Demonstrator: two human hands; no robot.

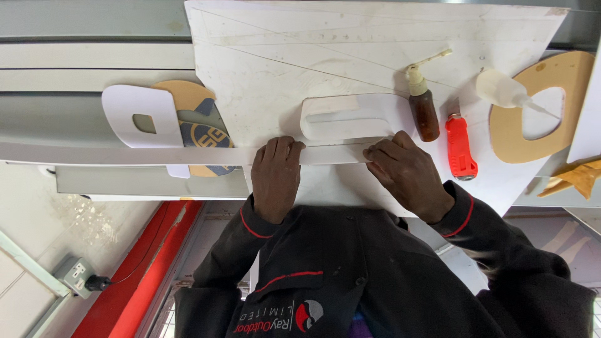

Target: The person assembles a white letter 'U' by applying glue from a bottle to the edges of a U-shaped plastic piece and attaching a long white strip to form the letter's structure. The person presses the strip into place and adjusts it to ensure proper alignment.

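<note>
My left hand [275,175] and my right hand [407,172] both grip a long, thin white strip [125,152] that runs left across the bench. They press it against the near edge of a rounded white cutout shape [350,116]. That shape lies on a large white board [282,56] marked with pencil lines. My fingers curl over the top of the strip, with the left hand at the shape's left end and the right hand at its right end.
Right of my right hand lie a brown glue bottle [424,106], a red-orange cutter [460,147], a white squeeze bottle [507,91] and a tan board cutout [551,106]. To the left lie a white letter cutout [141,116] and a tan disc [200,125].
</note>
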